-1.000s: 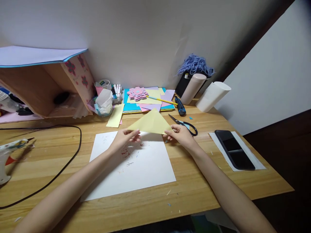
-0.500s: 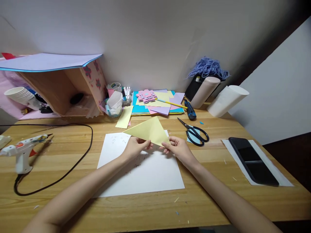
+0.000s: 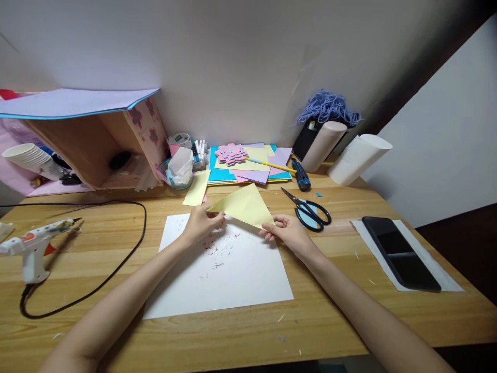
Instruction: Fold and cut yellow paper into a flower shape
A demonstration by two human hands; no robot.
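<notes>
A yellow sheet of paper (image 3: 246, 205), folded into a triangle, is held up between my two hands over a white sheet (image 3: 236, 280) with coloured marks. My left hand (image 3: 202, 223) pinches the triangle's left corner between thumb and fingers. At its lower right corner my right hand (image 3: 285, 230) grips it, thumb on top and fingers beneath. Black-handled scissors (image 3: 308, 210) lie just beyond my right hand, partly on a light blue paper piece (image 3: 306, 216). The left fingertips are partly hidden by the thumb and the paper.
A white glue gun (image 3: 37, 248) with a looping black cord lies at left. Behind are an open cardboard box (image 3: 149, 134), coloured papers (image 3: 217, 173) with a pink paper flower (image 3: 231, 154), and a blue utility knife (image 3: 301, 175). A phone (image 3: 402, 254) lies at right.
My left hand has slid leftward from the paper's lower edge to its left corner. My right hand keeps hold of the right corner. The view has shifted slightly.
</notes>
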